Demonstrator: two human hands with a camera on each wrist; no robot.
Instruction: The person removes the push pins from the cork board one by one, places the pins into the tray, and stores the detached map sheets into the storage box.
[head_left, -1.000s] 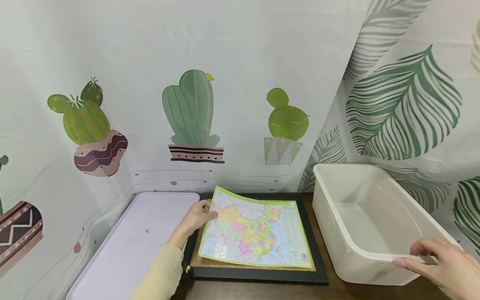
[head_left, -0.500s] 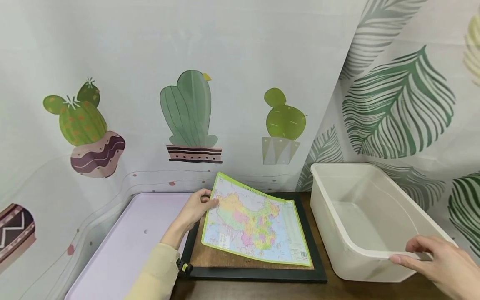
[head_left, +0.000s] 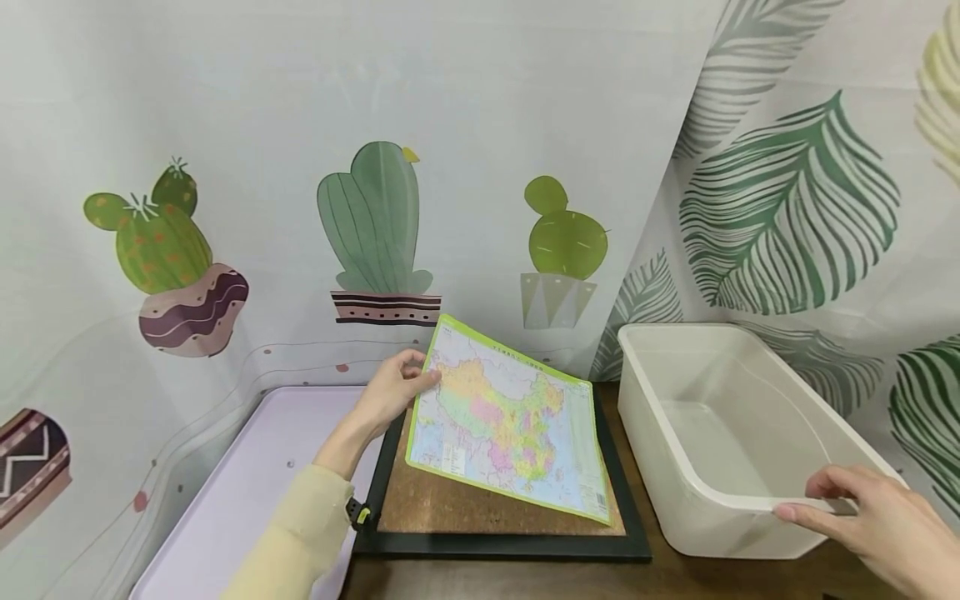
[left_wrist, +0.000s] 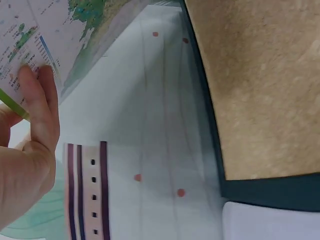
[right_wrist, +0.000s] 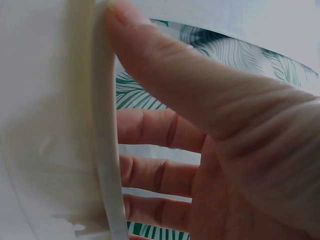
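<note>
My left hand pinches the left edge of a map sheet with a green border. That sheet is raised and tilted over a brown board in a black frame, its lower right corner close over the board. Fingers and thumb lie on opposite faces of the map in the left wrist view, where the bare board also shows. My right hand holds the near rim of a white plastic bin. Seen from the right wrist, the thumb lies at the top of the rim, with fingers along its side.
A lilac rectangular panel lies left of the framed board, partly behind my left sleeve. Dark wooden tabletop shows along the front. A curtain printed with cacti and leaves hangs close behind everything.
My left hand has lifted the map's left side higher, tilting it more and baring more of the board beneath. The right hand keeps its hold on the bin.
</note>
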